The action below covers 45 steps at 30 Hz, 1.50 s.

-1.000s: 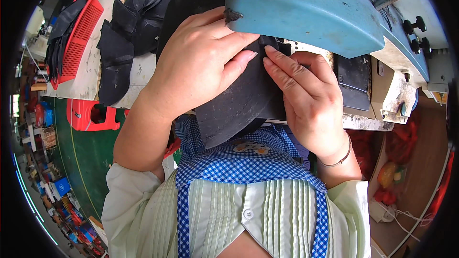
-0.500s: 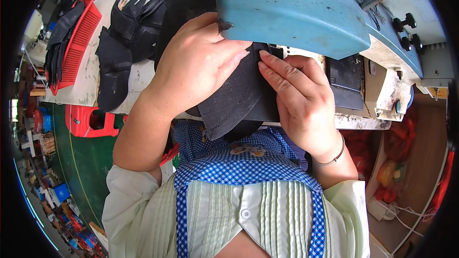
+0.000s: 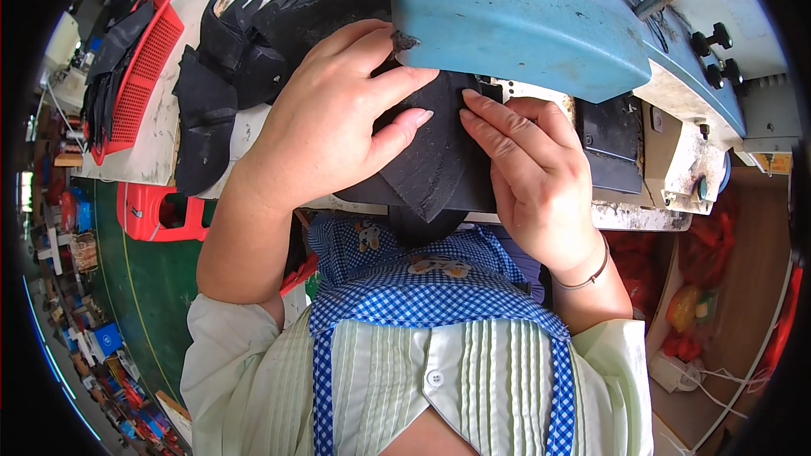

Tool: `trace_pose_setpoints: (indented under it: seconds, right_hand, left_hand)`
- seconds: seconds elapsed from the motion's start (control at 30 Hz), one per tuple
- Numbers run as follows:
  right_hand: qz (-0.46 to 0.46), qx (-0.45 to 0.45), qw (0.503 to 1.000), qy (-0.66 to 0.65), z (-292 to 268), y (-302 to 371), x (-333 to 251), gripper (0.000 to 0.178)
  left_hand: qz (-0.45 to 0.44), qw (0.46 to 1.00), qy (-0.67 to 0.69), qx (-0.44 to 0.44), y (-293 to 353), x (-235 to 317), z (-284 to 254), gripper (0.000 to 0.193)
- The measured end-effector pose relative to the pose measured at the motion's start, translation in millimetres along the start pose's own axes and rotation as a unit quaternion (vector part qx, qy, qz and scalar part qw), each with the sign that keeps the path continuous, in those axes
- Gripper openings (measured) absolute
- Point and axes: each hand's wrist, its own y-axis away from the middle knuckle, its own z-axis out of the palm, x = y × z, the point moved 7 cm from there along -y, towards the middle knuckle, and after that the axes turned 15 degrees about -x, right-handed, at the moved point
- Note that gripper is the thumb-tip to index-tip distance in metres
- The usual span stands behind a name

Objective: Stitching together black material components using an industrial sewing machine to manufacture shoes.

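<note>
A black, curved piece of sheet material (image 3: 427,173) lies on the machine bed beneath a blue machine head (image 3: 515,29), its near end tapering toward me. My left hand (image 3: 338,114) rests over its left side, thumb apart from the index finger; some of its fingertips are hidden beside the blue cover. From the right, my right hand (image 3: 541,165) touches the piece's edge with two straight fingertips. Its other fingers bend, and its thumb is mostly hidden. What the machine does under the cover is out of sight.
Left of my arm, several black cut pieces (image 3: 207,110) lie overlapping on the white table (image 3: 156,148). A red basket (image 3: 148,76) with more black pieces stands at the far left, above a red stool (image 3: 156,213). Black knobs (image 3: 714,38) stick out at the right.
The black piece has turned and shifted, so its near end now looks more pointed and sits farther from me. My left thumb has spread away from the index finger. My right hand has barely moved.
</note>
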Motion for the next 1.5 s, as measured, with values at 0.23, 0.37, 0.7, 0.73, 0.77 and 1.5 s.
trace_pose_setpoints:
  seconds: [0.23,0.37,0.7,0.73,0.77,1.5]
  right_hand:
    - [0.004,0.004,1.000,-0.004,0.0,-0.2,0.6,0.045]
    - [0.002,0.004,1.000,-0.004,-0.3,-0.1,0.2,0.044]
    - [-0.003,0.019,1.000,-0.019,-2.3,1.6,0.5,0.040]
    - [-0.003,0.022,1.000,-0.020,-2.5,1.9,0.9,0.039]
    - [-0.006,0.025,0.999,-0.023,-2.6,1.9,0.3,0.039]
    - [-0.005,-0.005,1.000,0.019,2.4,1.6,-0.9,0.041]
  left_hand:
    - [-0.013,1.000,-0.017,-0.007,0.1,0.5,1.6,0.038]
    - [-0.025,0.998,-0.049,-0.016,2.0,2.9,4.5,0.039]
    - [-0.059,0.995,-0.053,-0.056,1.5,4.4,4.9,0.056]
    - [-0.061,0.995,-0.056,-0.054,1.0,2.5,5.7,0.057]
    - [-0.066,0.995,-0.060,-0.053,1.7,1.0,5.5,0.058]
    - [-0.169,0.982,-0.087,0.000,-18.1,-44.5,9.2,0.058]
